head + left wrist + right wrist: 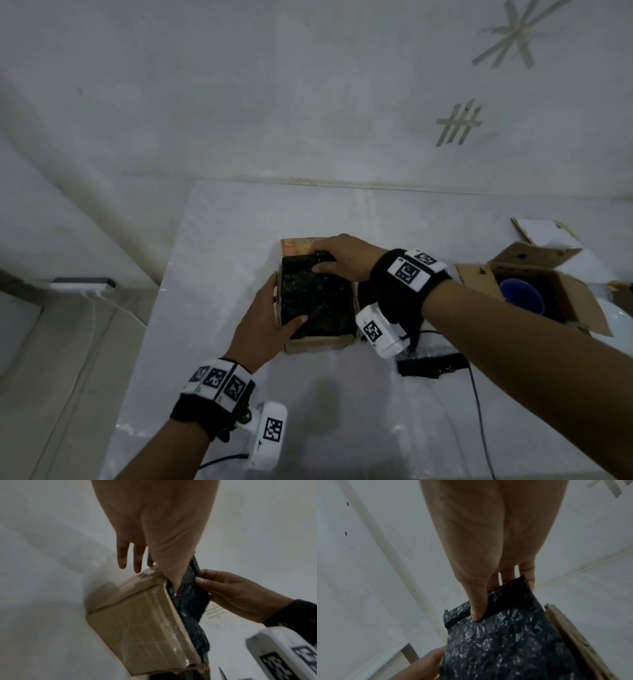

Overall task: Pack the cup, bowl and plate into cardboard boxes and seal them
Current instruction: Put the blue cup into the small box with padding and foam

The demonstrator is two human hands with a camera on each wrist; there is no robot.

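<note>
Both forearms are bare. Each wrist carries a black fabric band (400,274) fitted with white blocks printed with square black-and-white markers (219,378). A white camera housing (269,435), also bearing a marker, hangs below each wrist, with a black cable (222,459) attached.

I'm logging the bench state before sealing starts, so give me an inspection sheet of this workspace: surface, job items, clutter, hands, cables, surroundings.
Surface: white table, glossy covering.
Job's things: small cardboard box at centre, black bubble wrap over its opening; second open box at right holds a blue cup; a white rim at the far right edge, perhaps the plate; bowl not seen.
Clutter: loose cardboard piece far right; black strap near the right wrist.
Hands: left hand holds the box's near-left side, thumb on the wrap; right hand pinches the wrap's far edge.
Cables: black cable across the table's right; another by the left wrist.
Surroundings: white wall with tape marks.
</note>
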